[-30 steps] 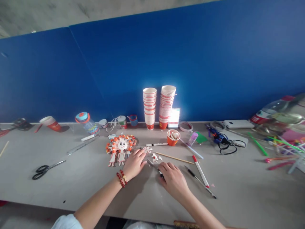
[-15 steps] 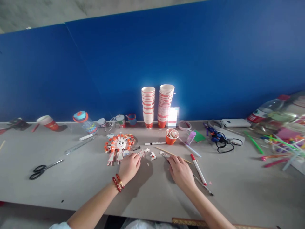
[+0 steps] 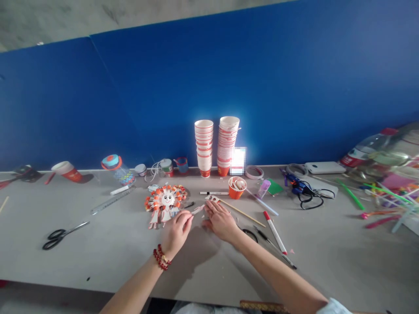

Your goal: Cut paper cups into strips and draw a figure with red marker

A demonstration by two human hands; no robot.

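Thumb and fingers of my left hand (image 3: 178,229) are closed in a pinch on a small pinkish-white paper cutout (image 3: 197,210). Beside it, my right hand (image 3: 220,220) lies nearly flat on the table with fingers stretched out, over small white paper scraps (image 3: 212,199). Left of my hands lies a paper doll figure (image 3: 167,199) with a smiling face and orange-and-white curled strips around its head. Near my right wrist are a black scissors handle (image 3: 250,235), partly covered, and a craft knife or pen (image 3: 262,234).
Two tall stacks of paper cups (image 3: 204,150) stand by the blue wall. A short orange cup (image 3: 236,192) holds paper scraps. Around it lie a wooden stick (image 3: 244,213), a red-capped marker (image 3: 275,232) and a glue gun (image 3: 299,186). Black scissors (image 3: 60,235) lie at left.
My right hand has moved left from the dark-handled tool onto the paper scraps, uncovering the scissors handle. My left hand has stayed nearly in place.
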